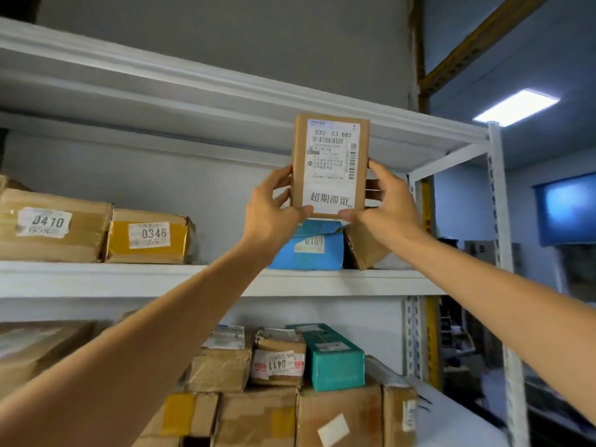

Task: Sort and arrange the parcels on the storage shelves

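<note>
A small brown cardboard parcel (330, 150) with a white shipping label is held upright in front of the upper part of the white storage shelf (161, 279). My left hand (274, 208) grips its lower left edge, thumb on the front. My right hand (387, 201) grips its lower right edge the same way. Directly below the parcel a blue parcel (309, 250) marked 0109 lies on the middle shelf, with a tilted brown parcel (364, 246) beside it on the right.
On the middle shelf at left sit two brown parcels, labelled 0410 (54, 224) and 0346 (150, 237). The lower level holds several stacked cartons, a parcel labelled 0411 (279, 362) and a teal box (333, 356). The shelf's white upright (500, 201) stands at right.
</note>
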Tool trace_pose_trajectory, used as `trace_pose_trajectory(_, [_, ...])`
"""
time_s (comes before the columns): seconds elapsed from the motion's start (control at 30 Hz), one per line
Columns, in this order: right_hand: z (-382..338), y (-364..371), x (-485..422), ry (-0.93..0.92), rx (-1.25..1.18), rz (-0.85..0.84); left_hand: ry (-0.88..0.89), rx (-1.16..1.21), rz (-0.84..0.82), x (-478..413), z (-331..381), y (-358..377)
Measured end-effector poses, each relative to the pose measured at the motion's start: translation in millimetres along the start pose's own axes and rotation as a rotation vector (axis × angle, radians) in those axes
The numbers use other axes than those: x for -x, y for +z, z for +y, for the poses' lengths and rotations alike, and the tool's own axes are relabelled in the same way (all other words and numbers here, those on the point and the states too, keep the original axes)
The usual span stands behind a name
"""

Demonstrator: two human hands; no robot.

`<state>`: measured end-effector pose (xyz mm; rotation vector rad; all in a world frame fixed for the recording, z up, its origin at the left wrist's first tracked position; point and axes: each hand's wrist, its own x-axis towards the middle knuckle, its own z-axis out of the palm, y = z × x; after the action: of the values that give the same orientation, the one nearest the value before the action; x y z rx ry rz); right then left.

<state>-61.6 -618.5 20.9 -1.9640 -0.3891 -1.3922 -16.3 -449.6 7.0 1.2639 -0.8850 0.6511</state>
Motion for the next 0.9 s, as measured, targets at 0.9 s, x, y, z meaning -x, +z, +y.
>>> trace_pose_trajectory(0.9, [-131,-319,366,0.627,1.02,0.711,-0.174,0.945,-1.032,328,97,321])
